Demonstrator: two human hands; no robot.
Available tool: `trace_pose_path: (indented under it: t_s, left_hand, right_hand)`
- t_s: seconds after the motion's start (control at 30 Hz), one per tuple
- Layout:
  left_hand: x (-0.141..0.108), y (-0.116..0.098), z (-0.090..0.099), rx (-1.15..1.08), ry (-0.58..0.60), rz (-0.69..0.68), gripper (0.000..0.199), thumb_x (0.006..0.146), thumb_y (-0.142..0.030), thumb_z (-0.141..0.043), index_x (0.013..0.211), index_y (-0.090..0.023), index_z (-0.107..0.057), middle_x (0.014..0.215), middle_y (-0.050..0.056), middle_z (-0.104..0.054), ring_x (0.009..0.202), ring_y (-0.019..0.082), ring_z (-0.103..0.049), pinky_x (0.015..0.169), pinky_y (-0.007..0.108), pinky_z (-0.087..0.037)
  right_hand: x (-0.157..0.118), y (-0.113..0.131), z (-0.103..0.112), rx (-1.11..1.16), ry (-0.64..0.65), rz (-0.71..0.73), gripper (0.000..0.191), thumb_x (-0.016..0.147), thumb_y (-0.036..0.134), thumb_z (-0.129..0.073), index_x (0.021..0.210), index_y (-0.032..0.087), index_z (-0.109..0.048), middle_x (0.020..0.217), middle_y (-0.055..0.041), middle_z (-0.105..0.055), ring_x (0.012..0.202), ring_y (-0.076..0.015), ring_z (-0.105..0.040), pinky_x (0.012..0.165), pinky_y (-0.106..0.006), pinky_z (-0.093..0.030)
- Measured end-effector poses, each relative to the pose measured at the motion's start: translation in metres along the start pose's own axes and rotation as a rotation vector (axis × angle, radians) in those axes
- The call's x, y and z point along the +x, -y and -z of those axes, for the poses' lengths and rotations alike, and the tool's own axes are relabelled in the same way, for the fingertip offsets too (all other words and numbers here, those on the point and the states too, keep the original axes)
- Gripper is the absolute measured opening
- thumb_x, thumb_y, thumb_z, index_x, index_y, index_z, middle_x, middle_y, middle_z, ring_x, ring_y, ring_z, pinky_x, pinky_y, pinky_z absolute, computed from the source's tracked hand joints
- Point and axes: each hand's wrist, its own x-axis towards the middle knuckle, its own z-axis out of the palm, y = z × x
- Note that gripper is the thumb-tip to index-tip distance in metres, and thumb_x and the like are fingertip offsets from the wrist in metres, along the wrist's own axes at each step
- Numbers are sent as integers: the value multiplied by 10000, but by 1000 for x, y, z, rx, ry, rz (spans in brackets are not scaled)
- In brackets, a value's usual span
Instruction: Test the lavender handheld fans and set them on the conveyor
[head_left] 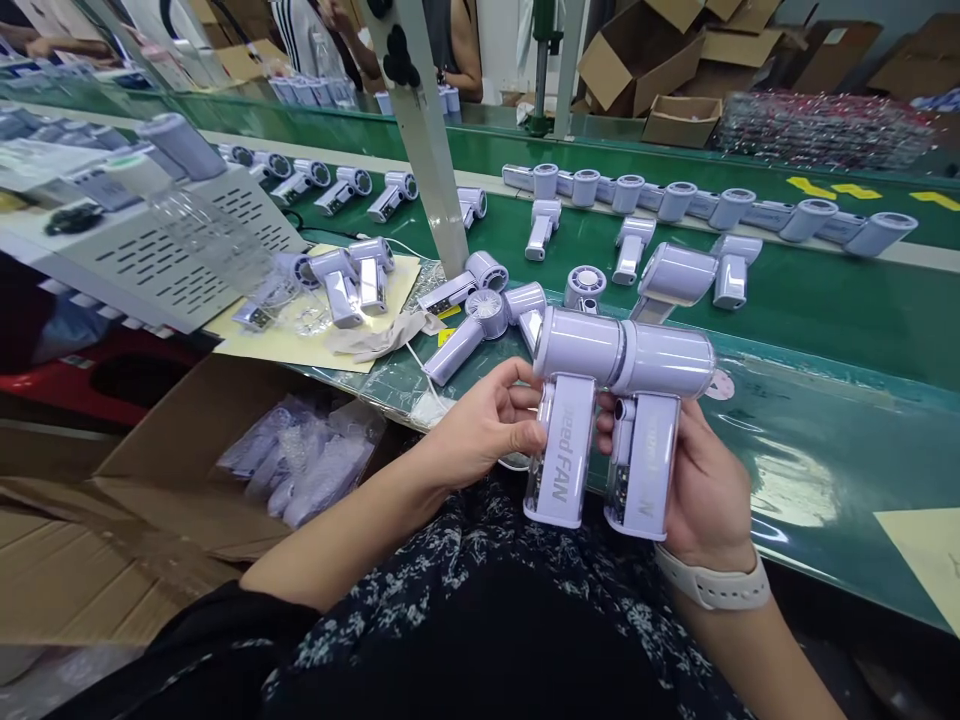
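Note:
Two lavender handheld fans are held side by side above my lap, their round heads touching. My left hand (517,415) grips the left handheld fan (568,450), thumb against the edge of its handle, which bears silver lettering. Around the right handheld fan (651,465) my right hand (709,475) is closed, with fingers behind its handle. Clear side panels on both handles show dark inner parts. Just beyond stands another lavender fan (677,275), partly hidden by the held ones. More fans, including one with a round grille (486,315), lie on the bench left of it.
Rows of fans (679,202) lie along the green conveyor (480,240). A metal post (427,140) rises ahead. At left are a vented white box (217,240) and a carton (172,440) of bagged lavender parts (300,465). People work across the line.

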Motion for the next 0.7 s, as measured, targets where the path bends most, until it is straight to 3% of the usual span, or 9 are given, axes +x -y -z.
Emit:
trace_pose_path:
  t_s: [0.27,0.37,0.43,0.53,0.63,0.7]
  left_hand:
    - [1,3,3,6,-28,16,718,586,-620,-929,989,-209,-500,866,16,-712,702,135,-678,573,206,-511]
    - [-1,1,6,57,3,5,658,655,-580,-911,993,-216,-480,887,13,-686,731,149,-682,645,258,-545]
    - [-4,-3,8,186,3,-45,546,725,-465,-886,1025,-220,-503,939,26,-691,811,181,-702,741,322,-576]
    - [-12,-10,9,549,-49,-314,391,774,-325,-832,1081,-226,-612,1107,86,-739,1076,283,-709,1011,482,-534]
    - [-24,-11,9,847,-137,-667,109,941,-310,-657,1022,-271,-719,1218,59,-767,1303,295,-631,1266,597,-236]
    - [-30,-7,11,949,-186,-824,212,1012,-289,-548,949,-319,-748,1171,-1,-792,1315,243,-624,1309,588,-80]
  right_hand:
    - [-1,-5,-4,39,-58,-114,248,946,307,-554,1074,174,-719,910,-86,-807,732,-226,-766,636,-344,-652]
    - [-2,-9,-2,4,9,-120,274,945,384,-576,1098,208,-720,943,-80,-801,778,-264,-757,685,-415,-647]
    - [-4,-9,1,-87,57,-36,286,911,372,-661,1167,248,-698,1021,-68,-797,868,-290,-755,787,-472,-637]
    - [-9,-5,5,-359,222,246,471,783,236,-836,1218,296,-665,1231,-58,-757,1165,-329,-693,1056,-544,-528]
    - [-15,4,4,-595,460,536,528,757,230,-885,1229,331,-672,1334,-42,-722,1420,-345,-515,1232,-589,-329]
    - [-17,8,1,-638,548,625,440,859,285,-815,1268,372,-675,1332,-18,-729,1457,-324,-481,1248,-591,-301]
